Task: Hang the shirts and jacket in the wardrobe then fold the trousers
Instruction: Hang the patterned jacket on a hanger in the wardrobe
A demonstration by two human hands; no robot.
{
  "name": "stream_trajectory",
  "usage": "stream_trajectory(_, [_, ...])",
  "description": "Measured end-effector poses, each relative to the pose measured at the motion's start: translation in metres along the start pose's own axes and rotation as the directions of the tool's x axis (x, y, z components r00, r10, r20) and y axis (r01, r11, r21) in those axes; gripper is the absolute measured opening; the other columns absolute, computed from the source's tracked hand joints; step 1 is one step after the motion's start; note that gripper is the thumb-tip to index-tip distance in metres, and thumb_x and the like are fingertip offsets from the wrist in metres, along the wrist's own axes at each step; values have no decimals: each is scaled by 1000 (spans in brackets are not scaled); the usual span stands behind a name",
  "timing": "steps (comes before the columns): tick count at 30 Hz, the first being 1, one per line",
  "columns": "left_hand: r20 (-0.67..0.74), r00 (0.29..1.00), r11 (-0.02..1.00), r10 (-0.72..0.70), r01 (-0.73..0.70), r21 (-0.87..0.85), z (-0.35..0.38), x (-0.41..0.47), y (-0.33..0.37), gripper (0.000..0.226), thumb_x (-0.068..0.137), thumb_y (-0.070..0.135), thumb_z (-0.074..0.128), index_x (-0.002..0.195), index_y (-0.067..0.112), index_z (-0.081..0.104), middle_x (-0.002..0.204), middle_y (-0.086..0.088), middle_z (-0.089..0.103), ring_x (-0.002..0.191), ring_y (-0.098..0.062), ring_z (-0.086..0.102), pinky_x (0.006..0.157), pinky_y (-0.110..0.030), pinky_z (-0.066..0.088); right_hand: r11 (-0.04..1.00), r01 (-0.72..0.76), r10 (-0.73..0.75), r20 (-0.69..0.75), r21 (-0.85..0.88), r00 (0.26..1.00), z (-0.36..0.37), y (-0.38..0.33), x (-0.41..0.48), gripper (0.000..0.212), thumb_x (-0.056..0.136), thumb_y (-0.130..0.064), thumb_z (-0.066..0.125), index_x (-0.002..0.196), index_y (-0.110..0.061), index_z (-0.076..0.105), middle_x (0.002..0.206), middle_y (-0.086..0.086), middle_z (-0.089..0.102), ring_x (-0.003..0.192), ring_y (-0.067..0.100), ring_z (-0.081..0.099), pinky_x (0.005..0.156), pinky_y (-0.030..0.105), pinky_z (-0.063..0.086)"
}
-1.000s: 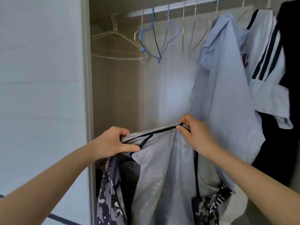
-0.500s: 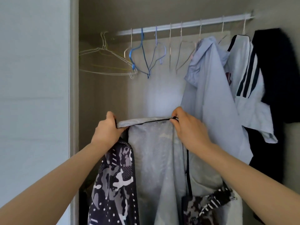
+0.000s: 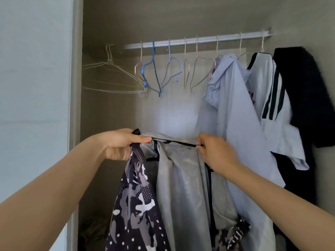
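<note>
The left hand [image 3: 119, 144] and the right hand [image 3: 217, 154] hold the jacket [image 3: 181, 187] up in front of the open wardrobe [image 3: 108, 24], below its rail [image 3: 199, 41]. The left grip is clamped round one end of the jacket's top edge, thumb lying over the fabric, and the camouflage outer side hangs beneath it. The right grip pinches the same black-trimmed edge further right, so the grey mesh lining hangs spread between them. Toward the rail's right end hang a pale blue shirt [image 3: 232, 115], a white shirt [image 3: 266, 91] with black stripes and a black garment [image 3: 301, 96], close together. Bare wire hangers [image 3: 109, 61] and a blue hanger [image 3: 143, 70] hang along the rail's left and middle stretch.
</note>
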State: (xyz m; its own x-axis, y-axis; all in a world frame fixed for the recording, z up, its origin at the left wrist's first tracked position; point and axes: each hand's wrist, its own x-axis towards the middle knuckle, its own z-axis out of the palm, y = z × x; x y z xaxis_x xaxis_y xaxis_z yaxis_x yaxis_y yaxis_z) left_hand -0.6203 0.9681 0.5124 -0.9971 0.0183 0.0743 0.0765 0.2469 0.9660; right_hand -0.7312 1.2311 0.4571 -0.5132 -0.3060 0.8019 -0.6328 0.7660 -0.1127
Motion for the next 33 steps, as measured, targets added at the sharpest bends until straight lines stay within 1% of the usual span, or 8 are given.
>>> stream_trajectory(4, [-244, 964, 995, 102, -94, 46, 7, 15, -3, 21, 93, 16, 65, 108, 1, 66, 98, -15, 75, 88, -27, 73, 75, -38, 60, 999, 6, -5, 51, -33, 999, 2, -6, 2, 7, 94, -30, 54, 94, -23, 52, 95, 0, 60, 92, 26, 59, 70, 33, 48])
stream_trajectory(8, [-334, 914, 973, 229, -217, 73, 12, 26, -3, 14, 93, 18, 66, 100, 6, 66, 95, -15, 74, 85, -26, 71, 74, -34, 56, 999, 28, -24, 171, -21, 985, -3, -13, 7, 10, 91, -31, 56, 86, -22, 56, 91, 0, 64, 90, 24, 61, 68, 31, 47])
stream_trajectory(10, [-402, 856, 944, 326, -314, 97, 16, 34, -2, 7, 92, 15, 67, 88, 9, 67, 80, -9, 72, 68, -18, 68, 61, -26, 53, 999, 38, -37, 120, -12, 992, -10, -17, 12, 13, 93, -29, 52, 90, -20, 60, 94, 5, 68, 92, 28, 62, 73, 34, 51])
stream_trajectory(13, [-500, 757, 901, 421, -413, 133, 21, 46, 1, 12, 90, 10, 69, 78, 10, 66, 69, -5, 67, 62, -15, 62, 59, -24, 49, 998, 55, -55, -5, -18, 998, -30, -20, 27, 16, 95, -29, 49, 95, -20, 62, 96, 7, 69, 95, 29, 62, 78, 38, 52])
stream_trajectory(21, [-482, 737, 875, 474, -456, 163, 21, 67, 33, 16, 88, 11, 72, 95, -3, 69, 87, -20, 71, 76, -26, 66, 79, -39, 54, 985, 120, -155, -338, -122, 928, -99, -27, 113, 26, 98, -32, 46, 97, -11, 62, 92, 10, 67, 89, 33, 60, 72, 39, 52])
stream_trajectory(24, [-485, 722, 864, 493, -471, 177, 14, 74, 42, 12, 88, 11, 71, 95, 1, 70, 83, -15, 72, 70, -22, 67, 71, -33, 55, 965, 112, -208, -427, -239, 880, -113, -25, 154, 22, 97, -21, 45, 96, -6, 60, 93, 16, 65, 97, 36, 56, 67, 36, 44])
stream_trajectory(29, [-542, 625, 808, 561, -555, 196, 7, 84, 62, 4, 89, 9, 70, 85, 8, 69, 78, -7, 70, 70, -17, 65, 70, -28, 52, 891, 41, -244, -399, -453, 884, -117, -16, 206, 22, 95, -12, 50, 114, -3, 58, 118, 18, 56, 118, 37, 44, 87, 41, 41])
stream_trajectory(33, [-530, 621, 791, 578, -585, 178, 2, 89, 73, 6, 89, 9, 70, 86, 15, 71, 80, -1, 73, 71, -13, 68, 70, -26, 53, 866, -49, -140, -334, -498, 932, -113, -12, 237, 28, 90, -6, 57, 117, -1, 57, 123, 21, 55, 121, 39, 43, 95, 42, 41])
